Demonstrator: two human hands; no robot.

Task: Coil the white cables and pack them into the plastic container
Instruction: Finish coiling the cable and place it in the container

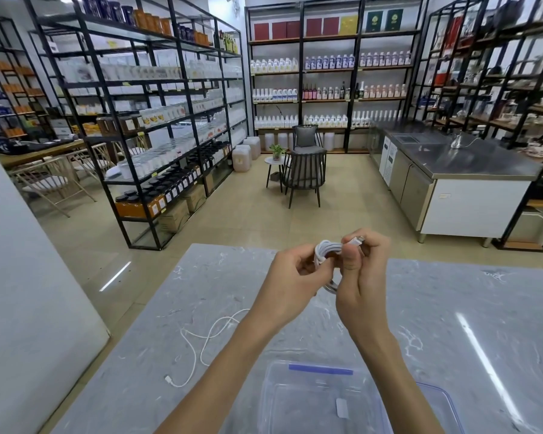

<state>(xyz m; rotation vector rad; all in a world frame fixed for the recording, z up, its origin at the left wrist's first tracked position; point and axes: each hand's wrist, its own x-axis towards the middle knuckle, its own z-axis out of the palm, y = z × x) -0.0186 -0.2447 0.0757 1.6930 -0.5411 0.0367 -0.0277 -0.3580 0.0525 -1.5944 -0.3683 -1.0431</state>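
Head view is showing left hand (290,277) and right hand (362,277), fingers curled tight, pinching a light, springy white coil (326,249) above the worktop (452,308), likely best gripped across its loops; second cable (201,339) lying loose near the container (275,389).

A grey marbled tabletop (452,324) is filling the foreground, and beyond it a beige tiled floor (351,214) is running back to black metal shelves (157,120) that are carrying amber jars (145,205) and rows of white bottles (273,65). Two dark chairs (303,173) are standing mid-room just beside a small round table (273,161) that is bearing a potted plant (276,151). At right a steel counter (470,158) is holding a glass kettle (456,141), while pale wooden chairs (49,183) are sitting at far left.
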